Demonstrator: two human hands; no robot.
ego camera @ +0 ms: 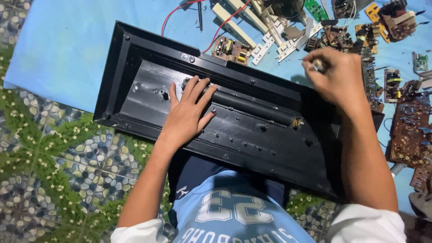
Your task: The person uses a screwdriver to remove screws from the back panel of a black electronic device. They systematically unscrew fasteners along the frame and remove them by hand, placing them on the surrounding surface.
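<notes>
1. Black casing (pixel 148 96): a long, shallow, open plastic shell lying slantwise across the person's lap and the floor, its hollow side up; the inner panel shows dust, scuffs and small screw holes.
2. Black cylinder (pixel 252 107): a dark tube lying lengthwise inside the casing, running from under the left hand toward the right; a small brass-coloured fitting (pixel 296 122) sits at its right end.
3. Left hand (pixel 189 112): laid flat, palm down, fingers spread and slightly splayed; it presses on the left end of the black cylinder and on the panel beneath it.
4. Right hand (pixel 335 76): curled closed above the far right edge of the casing; thumb and fingers pinch a small metallic object (pixel 318 64), too small and blurred to identify.
5. Blue sheet (pixel 58 45): a light-blue cloth spread on the floor beneath the far part of the casing and the loose parts.
6. Small circuit board (pixel 231 48): brown, with yellow and red components, lying on the sheet just beyond the casing's far rim; red wires (pixel 220 24) run from it toward the top of the view.
7. White plastic strips (pixel 270 33): pale bars and brackets, near the small board.
8. Further circuit boards (pixel 407 130): brown boards heaped along the right edge, well apart from the left hand.
9. Patterned floor (pixel 54 148): pebble-and-leaf print in green and grey, left of the casing.
</notes>
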